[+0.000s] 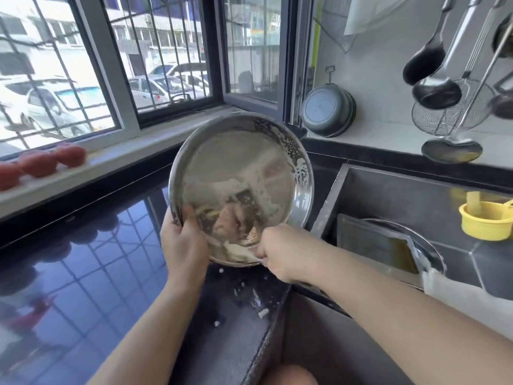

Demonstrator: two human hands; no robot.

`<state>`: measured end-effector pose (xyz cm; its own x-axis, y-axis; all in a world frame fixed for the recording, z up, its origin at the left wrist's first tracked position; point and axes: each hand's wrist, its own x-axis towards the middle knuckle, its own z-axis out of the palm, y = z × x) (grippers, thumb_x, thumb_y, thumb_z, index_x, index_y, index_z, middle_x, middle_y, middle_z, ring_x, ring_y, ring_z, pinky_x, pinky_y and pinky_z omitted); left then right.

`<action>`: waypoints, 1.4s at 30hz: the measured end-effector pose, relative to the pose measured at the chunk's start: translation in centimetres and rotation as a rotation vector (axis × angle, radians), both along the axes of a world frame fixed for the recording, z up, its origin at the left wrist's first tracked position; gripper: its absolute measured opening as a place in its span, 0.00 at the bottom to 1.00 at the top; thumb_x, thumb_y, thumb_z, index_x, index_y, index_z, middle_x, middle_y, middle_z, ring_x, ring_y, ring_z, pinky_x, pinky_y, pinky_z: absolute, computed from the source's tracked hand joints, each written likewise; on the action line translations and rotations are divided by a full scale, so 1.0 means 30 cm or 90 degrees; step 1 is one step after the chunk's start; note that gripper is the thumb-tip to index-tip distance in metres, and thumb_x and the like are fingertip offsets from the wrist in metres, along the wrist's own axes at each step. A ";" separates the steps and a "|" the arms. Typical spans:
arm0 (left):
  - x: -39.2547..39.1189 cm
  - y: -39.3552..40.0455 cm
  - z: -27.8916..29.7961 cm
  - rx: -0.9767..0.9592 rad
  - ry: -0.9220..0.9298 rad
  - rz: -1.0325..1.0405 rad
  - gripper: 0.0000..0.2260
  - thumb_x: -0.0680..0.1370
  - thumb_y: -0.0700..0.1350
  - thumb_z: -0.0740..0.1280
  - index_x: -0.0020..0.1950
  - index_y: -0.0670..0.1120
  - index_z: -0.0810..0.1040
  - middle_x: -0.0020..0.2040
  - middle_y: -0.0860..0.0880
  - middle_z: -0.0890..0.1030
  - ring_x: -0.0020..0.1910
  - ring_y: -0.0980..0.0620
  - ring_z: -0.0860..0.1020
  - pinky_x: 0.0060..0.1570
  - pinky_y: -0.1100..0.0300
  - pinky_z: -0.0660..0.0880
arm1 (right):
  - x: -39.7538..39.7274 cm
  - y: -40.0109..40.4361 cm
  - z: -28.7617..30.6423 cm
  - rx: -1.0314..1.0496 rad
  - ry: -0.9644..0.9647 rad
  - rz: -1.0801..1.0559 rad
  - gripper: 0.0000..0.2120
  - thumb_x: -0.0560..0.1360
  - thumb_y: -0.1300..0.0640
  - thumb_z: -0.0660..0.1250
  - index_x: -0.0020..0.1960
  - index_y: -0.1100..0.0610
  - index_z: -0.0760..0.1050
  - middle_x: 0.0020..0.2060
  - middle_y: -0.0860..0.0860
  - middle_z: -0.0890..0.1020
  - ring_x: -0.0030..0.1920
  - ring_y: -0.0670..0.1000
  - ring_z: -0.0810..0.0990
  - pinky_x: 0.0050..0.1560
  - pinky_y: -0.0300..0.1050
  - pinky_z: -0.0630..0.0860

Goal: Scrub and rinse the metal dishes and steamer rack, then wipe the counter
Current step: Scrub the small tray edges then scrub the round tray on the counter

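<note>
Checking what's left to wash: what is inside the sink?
In the sink lie a rectangular metal tray on a round metal dish, plus a yellow cup. The right arm covers the sink's near part, so anything there is hidden.

One round metal dish [241, 173] held up; one rectangular tray [372, 243] and one round dish [433, 251] in sink; three tomatoes [39, 163] on sill; one yellow cup [484, 220]; one hanging pan [327, 111].
</note>
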<state>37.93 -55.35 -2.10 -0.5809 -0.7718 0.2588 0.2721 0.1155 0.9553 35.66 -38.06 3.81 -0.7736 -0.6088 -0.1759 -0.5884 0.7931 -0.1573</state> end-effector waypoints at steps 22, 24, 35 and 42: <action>0.037 -0.184 0.165 0.212 -0.081 -0.231 0.11 0.81 0.47 0.66 0.49 0.40 0.84 0.47 0.36 0.85 0.47 0.33 0.80 0.53 0.34 0.79 | 0.045 0.086 0.018 0.089 0.121 0.006 0.10 0.75 0.66 0.62 0.38 0.55 0.64 0.38 0.50 0.69 0.46 0.59 0.79 0.40 0.48 0.69; 0.026 -0.154 0.166 0.132 -0.067 -0.168 0.10 0.83 0.49 0.66 0.49 0.43 0.82 0.45 0.37 0.83 0.46 0.36 0.78 0.53 0.32 0.78 | 0.039 0.101 0.054 0.110 0.189 0.001 0.08 0.75 0.66 0.62 0.48 0.54 0.74 0.44 0.53 0.75 0.56 0.61 0.81 0.43 0.49 0.69; 0.032 0.012 0.027 -0.062 -0.012 0.017 0.14 0.87 0.48 0.60 0.42 0.48 0.75 0.34 0.54 0.75 0.29 0.64 0.71 0.31 0.69 0.69 | 0.056 -0.086 -0.021 -0.256 -0.173 0.031 0.10 0.80 0.55 0.65 0.46 0.59 0.82 0.30 0.49 0.73 0.33 0.49 0.71 0.35 0.42 0.68; 0.038 0.000 0.025 -0.114 -0.056 0.101 0.13 0.87 0.47 0.60 0.44 0.47 0.76 0.36 0.55 0.77 0.32 0.66 0.72 0.34 0.71 0.68 | 0.030 0.155 -0.038 0.053 0.115 -0.084 0.09 0.77 0.61 0.63 0.56 0.55 0.76 0.40 0.52 0.68 0.49 0.62 0.79 0.42 0.48 0.70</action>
<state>39.05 -55.33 -1.35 -0.4826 -0.8015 0.3532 0.1542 0.3192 0.9351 36.56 -33.41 2.66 -0.8689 -0.4896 -0.0725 -0.4915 0.8708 0.0099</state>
